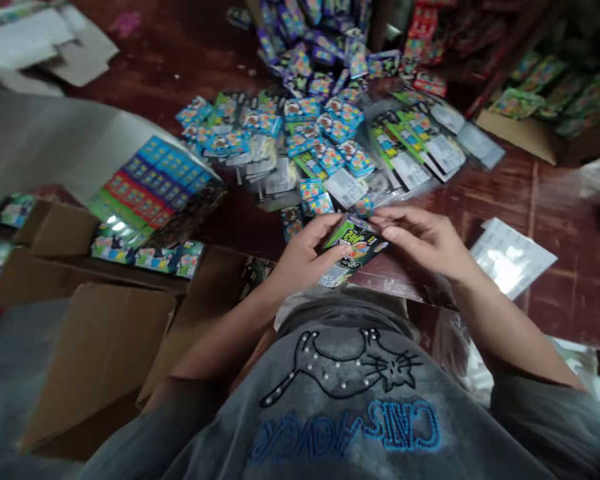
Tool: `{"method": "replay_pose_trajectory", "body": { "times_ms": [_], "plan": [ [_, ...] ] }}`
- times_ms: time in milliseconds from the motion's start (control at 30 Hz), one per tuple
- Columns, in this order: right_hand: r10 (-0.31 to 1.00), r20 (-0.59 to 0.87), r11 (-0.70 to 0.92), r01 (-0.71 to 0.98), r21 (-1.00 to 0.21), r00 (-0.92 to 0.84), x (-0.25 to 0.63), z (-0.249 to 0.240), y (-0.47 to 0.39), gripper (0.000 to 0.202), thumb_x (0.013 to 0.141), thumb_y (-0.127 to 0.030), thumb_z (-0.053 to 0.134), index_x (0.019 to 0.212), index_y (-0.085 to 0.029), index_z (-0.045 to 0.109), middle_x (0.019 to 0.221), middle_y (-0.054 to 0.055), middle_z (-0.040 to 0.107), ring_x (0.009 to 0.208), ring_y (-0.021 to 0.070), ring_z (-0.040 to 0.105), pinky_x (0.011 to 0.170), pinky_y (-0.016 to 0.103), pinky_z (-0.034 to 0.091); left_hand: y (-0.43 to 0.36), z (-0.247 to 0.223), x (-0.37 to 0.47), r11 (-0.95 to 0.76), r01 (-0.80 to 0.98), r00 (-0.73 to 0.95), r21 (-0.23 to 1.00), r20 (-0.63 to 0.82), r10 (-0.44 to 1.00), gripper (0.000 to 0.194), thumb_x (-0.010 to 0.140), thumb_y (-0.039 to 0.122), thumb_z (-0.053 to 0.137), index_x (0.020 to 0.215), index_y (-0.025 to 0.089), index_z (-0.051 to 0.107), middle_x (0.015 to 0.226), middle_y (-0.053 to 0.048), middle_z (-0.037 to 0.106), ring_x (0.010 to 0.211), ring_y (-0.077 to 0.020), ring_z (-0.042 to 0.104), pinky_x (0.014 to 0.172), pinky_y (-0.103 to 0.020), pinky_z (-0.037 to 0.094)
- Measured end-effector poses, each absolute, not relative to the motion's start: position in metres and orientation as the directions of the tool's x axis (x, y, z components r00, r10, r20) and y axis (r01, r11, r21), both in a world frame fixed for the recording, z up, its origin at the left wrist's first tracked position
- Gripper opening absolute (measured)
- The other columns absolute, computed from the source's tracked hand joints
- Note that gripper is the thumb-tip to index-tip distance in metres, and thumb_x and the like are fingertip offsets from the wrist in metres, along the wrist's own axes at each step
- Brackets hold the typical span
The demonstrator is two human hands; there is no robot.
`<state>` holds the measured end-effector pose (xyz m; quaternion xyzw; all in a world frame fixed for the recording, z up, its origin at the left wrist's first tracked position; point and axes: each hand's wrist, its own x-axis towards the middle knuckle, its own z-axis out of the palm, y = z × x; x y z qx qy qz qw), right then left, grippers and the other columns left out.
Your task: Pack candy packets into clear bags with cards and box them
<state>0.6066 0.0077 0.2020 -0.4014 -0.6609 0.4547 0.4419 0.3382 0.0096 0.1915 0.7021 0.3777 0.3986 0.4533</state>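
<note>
A black and green printed box (357, 248) is held near the table edge, in front of my body. My left hand (313, 257) grips its left side, with the thumb across the printed face. At the upper right corner of the box, my right hand (420, 240) has its thumb and fingers pinched together. Just beyond the hands lie small blue packets (330, 157) in a loose pile. Flat green and black printed packages (415, 143) overlap to the right of that pile.
Purple packets (320, 50) are heaped at the back of the red-brown table (555, 220). A white packet (513, 257) lies at right. Open cardboard boxes (100, 353) stand lower left, below a large printed sheet (153, 180). Another carton (525, 137) holds green packets.
</note>
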Motion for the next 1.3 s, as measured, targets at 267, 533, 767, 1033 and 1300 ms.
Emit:
{"method": "replay_pose_trajectory", "body": {
  "times_ms": [267, 533, 767, 1033, 1300],
  "plan": [
    [0.932, 0.034, -0.027, -0.162, -0.986, -0.361, 0.633, 0.202, -0.016, 0.035, 0.081, -0.050, 0.092, 0.100, -0.021, 0.085, 0.092, 0.003, 0.084, 0.080, 0.0147, 0.076, 0.081, 0.031, 0.064, 0.005, 0.190, 0.362, -0.436, 0.285, 0.572, 0.854, 0.213, 0.792, 0.053, 0.095, 0.040, 0.082, 0.143, 0.023, 0.066, 0.137, -0.012, 0.075, 0.126, -0.0279, 0.073, 0.113, -0.044, 0.057],
    [0.967, 0.040, 0.002, -0.148, -0.989, -0.252, 0.639, 0.198, -0.029, 0.044, 0.073, -0.061, 0.095, 0.080, -0.020, 0.080, 0.083, 0.003, 0.078, 0.076, 0.0157, 0.069, 0.075, 0.031, 0.057, 0.001, 0.196, 0.365, -0.489, 0.336, 0.624, 0.805, 0.198, 0.756, 0.050, 0.098, 0.035, 0.077, 0.145, 0.022, 0.066, 0.138, -0.011, 0.075, 0.124, -0.0238, 0.074, 0.112, -0.039, 0.057],
    [0.980, 0.111, 0.123, 0.063, -0.990, -0.168, 0.652, 0.205, -0.026, 0.040, 0.089, -0.062, 0.082, 0.094, -0.022, 0.082, 0.097, 0.007, 0.081, 0.089, 0.0207, 0.072, 0.088, 0.038, 0.058, 0.004, 0.194, 0.363, -0.419, 0.387, 0.593, 0.821, 0.127, 0.795, 0.054, 0.097, 0.034, 0.075, 0.148, 0.025, 0.064, 0.144, -0.010, 0.072, 0.131, -0.0248, 0.071, 0.120, -0.044, 0.053],
    [0.924, 0.182, 0.237, 0.130, -0.963, -0.336, 0.650, 0.199, -0.016, 0.030, 0.098, -0.049, 0.074, 0.093, -0.020, 0.080, 0.093, 0.005, 0.080, 0.083, 0.0177, 0.072, 0.079, 0.033, 0.056, 0.000, 0.195, 0.367, -0.371, 0.374, 0.577, 0.850, 0.099, 0.810, 0.053, 0.096, 0.033, 0.076, 0.147, 0.027, 0.064, 0.146, -0.008, 0.071, 0.132, -0.0242, 0.070, 0.121, -0.044, 0.052],
    [0.765, 0.638, 0.539, 0.626, -0.564, -0.083, 0.636, 0.204, -0.030, 0.010, 0.106, -0.022, 0.056, 0.099, -0.023, 0.063, 0.100, 0.008, 0.071, 0.096, 0.0231, 0.067, 0.084, 0.039, 0.054, 0.017, 0.185, 0.394, -0.197, 0.299, 0.427, 0.934, 0.054, 0.902, 0.051, 0.094, 0.029, 0.072, 0.142, 0.018, 0.059, 0.145, -0.013, 0.071, 0.135, -0.0277, 0.069, 0.120, -0.045, 0.052]
  ]
}}
